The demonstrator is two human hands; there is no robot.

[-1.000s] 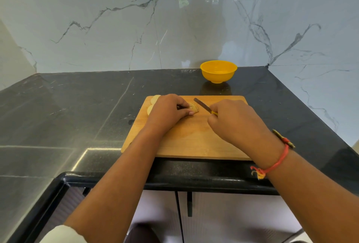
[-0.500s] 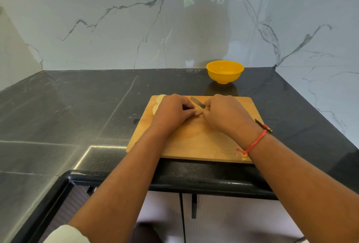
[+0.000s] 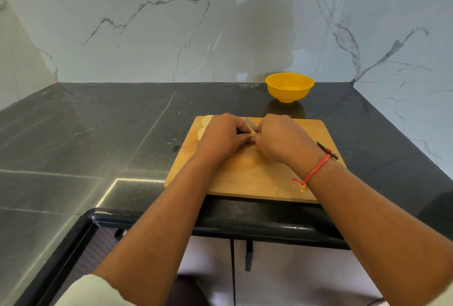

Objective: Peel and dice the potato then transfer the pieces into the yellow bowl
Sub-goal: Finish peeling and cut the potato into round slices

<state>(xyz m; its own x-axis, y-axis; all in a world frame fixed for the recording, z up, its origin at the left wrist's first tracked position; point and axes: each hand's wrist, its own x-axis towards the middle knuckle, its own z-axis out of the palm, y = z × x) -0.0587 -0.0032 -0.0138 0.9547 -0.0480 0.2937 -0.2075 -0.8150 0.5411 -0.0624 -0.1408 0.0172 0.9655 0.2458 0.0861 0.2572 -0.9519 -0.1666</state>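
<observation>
Dicing looked midway. Peeled potato slices [image 3: 204, 125] lay at the cutting board's [image 3: 257, 180] far-left corner, and no pieces showed in the yellow bowl [image 3: 289, 87] just behind it. The left hand [image 3: 221, 138] curled over a mostly hidden potato piece [image 3: 252, 132]. The right hand [image 3: 282, 141] gripped the knife [image 3: 251, 125]. The board sat at the counter's [image 3: 122, 134] front edge, with open board to the right.
</observation>
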